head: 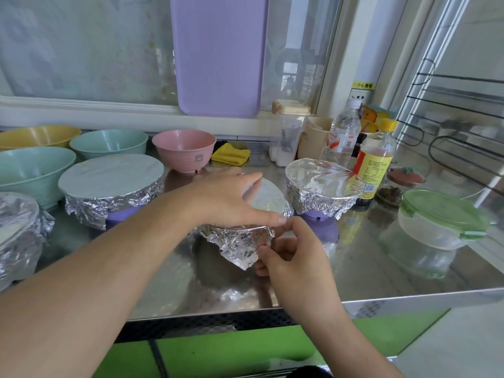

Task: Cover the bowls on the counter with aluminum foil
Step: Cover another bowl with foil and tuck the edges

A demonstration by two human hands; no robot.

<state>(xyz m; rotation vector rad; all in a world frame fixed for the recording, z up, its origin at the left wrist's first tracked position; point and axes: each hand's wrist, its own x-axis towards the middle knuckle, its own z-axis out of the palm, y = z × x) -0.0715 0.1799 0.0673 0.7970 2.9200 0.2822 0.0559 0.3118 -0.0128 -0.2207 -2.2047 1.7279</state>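
Pressing flat on the foil (266, 199) over the bowl, the left hand (226, 199) steadies it while the right hand (293, 252) pinches its crumpled edge.

Pink bowl (184, 150), yellow cloth (231, 156)

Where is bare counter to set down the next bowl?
Bare steel counter lies at the front right, between the right hand and the green-lidded container. The left side and back row are crowded with bowls and bottles.
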